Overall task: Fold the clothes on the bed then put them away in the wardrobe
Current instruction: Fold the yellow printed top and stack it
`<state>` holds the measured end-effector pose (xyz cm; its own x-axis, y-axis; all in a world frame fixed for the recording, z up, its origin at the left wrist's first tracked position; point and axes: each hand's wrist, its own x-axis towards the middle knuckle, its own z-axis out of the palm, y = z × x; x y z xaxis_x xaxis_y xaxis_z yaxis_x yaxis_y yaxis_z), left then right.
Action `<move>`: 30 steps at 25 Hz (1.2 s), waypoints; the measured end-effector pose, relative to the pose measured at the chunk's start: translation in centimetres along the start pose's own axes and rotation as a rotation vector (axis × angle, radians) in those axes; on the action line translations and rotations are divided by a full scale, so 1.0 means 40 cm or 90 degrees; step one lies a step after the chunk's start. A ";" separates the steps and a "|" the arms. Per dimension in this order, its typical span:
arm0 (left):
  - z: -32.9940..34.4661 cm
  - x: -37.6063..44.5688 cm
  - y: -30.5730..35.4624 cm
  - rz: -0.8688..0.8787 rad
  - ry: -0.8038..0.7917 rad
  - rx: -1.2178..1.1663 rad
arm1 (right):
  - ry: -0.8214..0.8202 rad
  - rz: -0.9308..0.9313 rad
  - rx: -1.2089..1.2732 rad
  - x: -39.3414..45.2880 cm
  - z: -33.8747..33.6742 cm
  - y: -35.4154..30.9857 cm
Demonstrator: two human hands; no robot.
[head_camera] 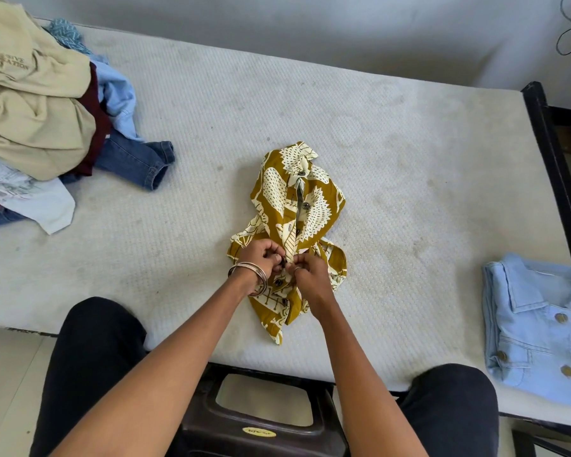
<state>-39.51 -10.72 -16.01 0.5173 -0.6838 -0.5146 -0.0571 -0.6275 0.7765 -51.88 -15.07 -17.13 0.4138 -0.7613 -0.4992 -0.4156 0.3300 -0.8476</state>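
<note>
The bed (393,133) fills most of the view, its bare mattress carrying three groups of clothing. At ten o'clock lies the unfolded pile (37,103), beige, maroon and denim pieces heaped together. At four o'clock, well apart from it, a light blue denim jacket (538,328) lies folded and buttoned near the mattress edge. In the centre is the mustard-and-cream printed shirt (297,206), collar toward twelve o'clock, placket running down toward the person, its body bunched and narrow rather than spread flat.

The step in hand looks to be buttoning the shirt before folding. The left hand (261,257), bangles at the wrist, and the right hand (310,272) meet at the placket at six o'clock of the shirt; the fingers of both are curled tight, pinching the two front edges, seemingly a button and its hole.

To do this well, I would keep the placket edges aligned so each button meets its own hole, work one button at a time, then pull the sides and sleeves out flat, since the bunched fabric would fold crookedly. Skipping a button could leave the front skewed.
</note>
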 end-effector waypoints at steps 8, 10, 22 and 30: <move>0.012 0.011 0.005 0.209 0.135 0.138 | -0.139 0.101 -0.079 -0.004 0.012 0.041; 0.031 0.029 0.032 0.215 0.080 0.230 | -0.233 0.084 -0.214 -0.001 0.014 0.028; 0.051 0.124 -0.047 0.028 0.086 0.321 | 0.071 -0.217 -0.495 0.160 0.020 -0.046; 0.014 0.130 -0.054 0.006 0.147 0.192 | 0.252 -0.190 -0.419 0.131 0.048 0.050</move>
<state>-37.18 -13.13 -20.56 0.6928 -0.6097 -0.3849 -0.2942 -0.7264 0.6211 -48.98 -17.31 -21.80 0.3174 -0.9461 -0.0652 -0.7740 -0.2187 -0.5943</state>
